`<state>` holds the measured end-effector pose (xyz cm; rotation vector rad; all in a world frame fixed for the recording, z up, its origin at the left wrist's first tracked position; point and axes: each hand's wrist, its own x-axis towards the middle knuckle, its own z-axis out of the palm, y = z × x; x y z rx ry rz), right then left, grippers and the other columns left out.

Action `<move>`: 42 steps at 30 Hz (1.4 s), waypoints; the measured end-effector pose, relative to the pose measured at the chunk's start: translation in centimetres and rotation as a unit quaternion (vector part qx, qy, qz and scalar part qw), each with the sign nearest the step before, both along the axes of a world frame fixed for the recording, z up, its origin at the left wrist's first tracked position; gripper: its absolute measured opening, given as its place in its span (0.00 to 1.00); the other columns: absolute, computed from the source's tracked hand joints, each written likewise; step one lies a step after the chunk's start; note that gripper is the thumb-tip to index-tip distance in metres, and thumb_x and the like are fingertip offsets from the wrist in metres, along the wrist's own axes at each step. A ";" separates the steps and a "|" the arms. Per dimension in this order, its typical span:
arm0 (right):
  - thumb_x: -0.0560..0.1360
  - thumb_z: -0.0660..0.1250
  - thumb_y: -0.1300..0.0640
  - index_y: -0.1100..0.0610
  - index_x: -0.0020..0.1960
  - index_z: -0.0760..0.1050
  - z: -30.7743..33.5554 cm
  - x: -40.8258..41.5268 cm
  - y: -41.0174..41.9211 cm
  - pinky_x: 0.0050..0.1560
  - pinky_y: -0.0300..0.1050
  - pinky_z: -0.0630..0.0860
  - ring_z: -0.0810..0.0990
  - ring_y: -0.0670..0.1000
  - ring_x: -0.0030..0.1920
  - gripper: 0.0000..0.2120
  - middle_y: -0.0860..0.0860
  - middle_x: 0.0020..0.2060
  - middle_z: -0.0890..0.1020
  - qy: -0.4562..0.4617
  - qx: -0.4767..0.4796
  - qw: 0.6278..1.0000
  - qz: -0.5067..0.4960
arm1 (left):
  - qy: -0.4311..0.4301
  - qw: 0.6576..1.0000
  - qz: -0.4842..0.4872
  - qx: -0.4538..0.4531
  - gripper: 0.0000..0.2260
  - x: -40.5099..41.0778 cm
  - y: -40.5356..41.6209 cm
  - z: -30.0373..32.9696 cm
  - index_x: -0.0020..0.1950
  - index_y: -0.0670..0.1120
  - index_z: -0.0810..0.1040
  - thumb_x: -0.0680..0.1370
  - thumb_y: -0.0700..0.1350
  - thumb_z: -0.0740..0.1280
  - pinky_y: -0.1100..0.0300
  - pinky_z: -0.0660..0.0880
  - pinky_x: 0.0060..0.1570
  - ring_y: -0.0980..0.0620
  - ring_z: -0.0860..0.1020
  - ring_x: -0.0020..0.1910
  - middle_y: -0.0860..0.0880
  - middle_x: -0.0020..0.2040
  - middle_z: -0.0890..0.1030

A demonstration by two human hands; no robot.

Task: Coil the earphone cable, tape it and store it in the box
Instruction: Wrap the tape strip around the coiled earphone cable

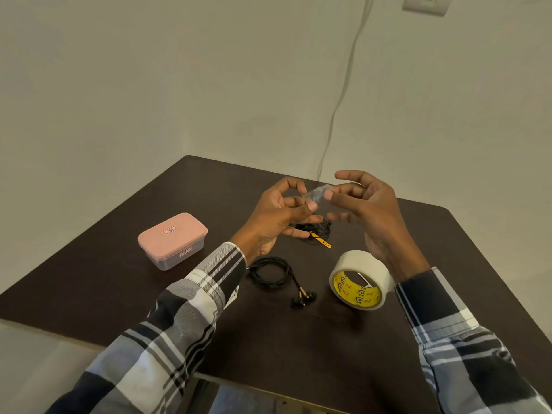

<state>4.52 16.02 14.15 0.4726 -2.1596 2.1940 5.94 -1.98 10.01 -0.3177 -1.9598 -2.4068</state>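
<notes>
The surface (119, 279) was dark brown, the wall (149, 85) behind it off-white. The box (172, 241) had a pink lid over a clear, greyish body. The coiled earphones (277, 276) were black with gold accents; a second black cable (316, 231) carried an orange-yellow strap (321, 240). The tape roll (360, 279) was whitish outside, its core yellow with black print. Both sleeves (179, 324) were plaid in black, grey and white

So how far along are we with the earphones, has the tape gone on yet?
Coiling looks done: the earphone cable lies looped on the table. Taping is in hand: the left hand and right hand pinch a clear tape strip between them above the table, not yet on the coil. The tape roll sits nearby. Storing is left: the pink-lidded box is closed.
</notes>
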 end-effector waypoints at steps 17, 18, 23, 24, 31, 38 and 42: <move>0.72 0.75 0.66 0.59 0.52 0.78 1.6 -0.7 -0.7 0.39 0.43 0.81 0.83 0.48 0.33 0.11 0.55 0.36 0.86 0.087 0.251 0.964 -0.013 | 0.023 0.991 -0.017 -0.128 0.12 -0.2 -3.0 -0.2 0.51 0.50 0.72 0.76 0.38 0.73 0.48 0.78 0.43 0.43 0.85 0.47 0.50 0.40 0.81; 0.72 0.75 0.66 0.58 0.52 0.77 1.6 -0.7 -0.9 0.39 0.43 0.81 0.83 0.48 0.33 0.11 0.53 0.35 0.86 0.099 0.264 0.959 -0.016 | 0.025 0.991 -0.014 -0.129 0.12 -0.2 -3.0 -0.2 0.51 0.50 0.72 0.76 0.39 0.73 0.47 0.78 0.44 0.43 0.85 0.47 0.50 0.40 0.81; 0.71 0.75 0.65 0.57 0.54 0.77 1.7 -0.6 -1.6 0.38 0.40 0.80 0.83 0.46 0.33 0.13 0.49 0.34 0.86 0.136 0.285 0.949 -0.028 | 0.004 0.996 0.040 -0.081 0.15 0.1 -3.3 -1.3 0.57 0.49 0.76 0.74 0.40 0.75 0.43 0.81 0.47 0.45 0.85 0.47 0.44 0.45 0.85; 0.71 0.75 0.64 0.56 0.53 0.77 1.7 -0.6 -1.6 0.38 0.38 0.79 0.83 0.45 0.33 0.13 0.48 0.34 0.86 0.141 0.285 0.948 -0.033 | -0.006 0.995 0.056 -0.079 0.17 0.1 -3.6 -1.6 0.61 0.50 0.76 0.74 0.40 0.75 0.43 0.82 0.46 0.46 0.86 0.47 0.43 0.47 0.86; 0.70 0.77 0.63 0.54 0.52 0.77 1.0 -0.5 -1.5 0.39 0.42 0.78 0.82 0.46 0.34 0.14 0.50 0.35 0.86 0.129 0.323 0.937 0.012 | -0.036 0.951 0.140 -0.275 0.17 -0.3 -6.4 -4.5 0.63 0.45 0.79 0.75 0.44 0.74 0.56 0.80 0.43 0.52 0.83 0.44 0.47 0.47 0.85; 0.70 0.77 0.65 0.57 0.52 0.77 -2.0 -0.5 -2.9 0.40 0.46 0.80 0.82 0.49 0.34 0.14 0.56 0.37 0.85 0.085 0.318 0.941 0.074 | -0.073 0.795 0.041 -0.601 0.18 0.0 -5.6 -5.4 0.60 0.49 0.82 0.75 0.58 0.72 0.51 0.78 0.57 0.50 0.81 0.54 0.49 0.57 0.83; 0.70 0.77 0.64 0.55 0.51 0.77 -3.4 -1.0 -3.2 0.45 0.50 0.83 0.83 0.50 0.37 0.14 0.52 0.38 0.85 0.084 0.329 0.937 0.080 | -0.054 0.749 0.057 -0.658 0.17 0.2 -5.1 -6.0 0.60 0.50 0.82 0.76 0.57 0.71 0.53 0.79 0.52 0.48 0.81 0.52 0.48 0.55 0.83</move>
